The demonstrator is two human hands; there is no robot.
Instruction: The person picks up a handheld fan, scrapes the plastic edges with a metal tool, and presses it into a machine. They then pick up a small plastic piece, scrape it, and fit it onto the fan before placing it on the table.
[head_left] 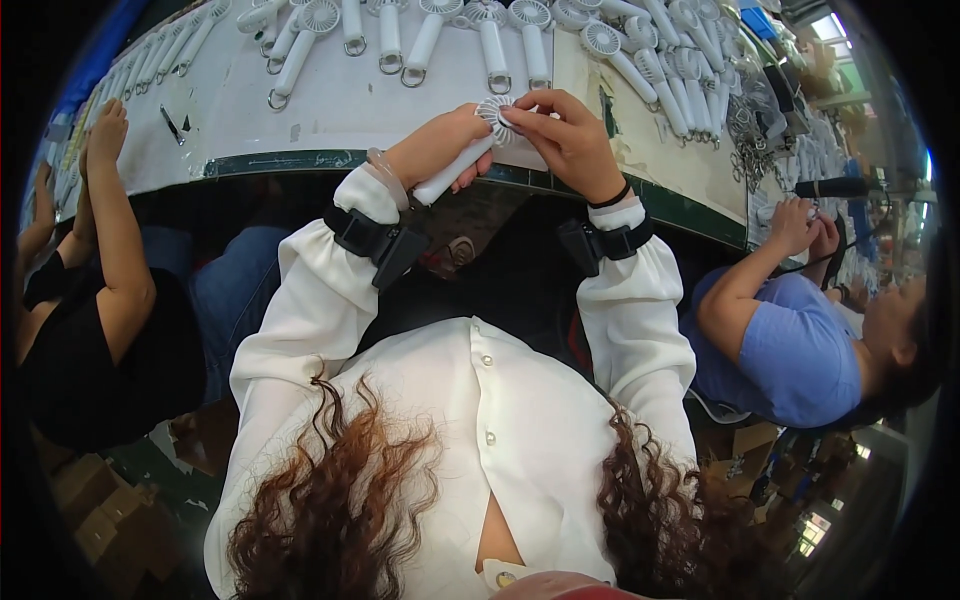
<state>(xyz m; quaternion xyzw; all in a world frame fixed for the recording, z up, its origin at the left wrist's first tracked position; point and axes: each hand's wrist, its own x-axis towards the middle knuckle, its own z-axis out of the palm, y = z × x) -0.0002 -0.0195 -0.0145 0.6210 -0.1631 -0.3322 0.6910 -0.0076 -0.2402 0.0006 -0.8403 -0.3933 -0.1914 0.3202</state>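
Fan of white plastic, round-grilled and straight-handled [455, 168], gets both hands

Here it is, tilted over the near edge of a white-topped, green-edged bench [330, 130]! The left hand [436, 145] wraps it where handle meets grille; the right hand [572, 142] brings thumb and fingertips onto the grille's face, though whether they pinch a separate piece is too small to tell. Good form, I'd say: a firm left grip close to the head, light even fingertip pressure, no levering on those thin ribs. Across the bench, matching white fans [491, 50] lie handles toward us.
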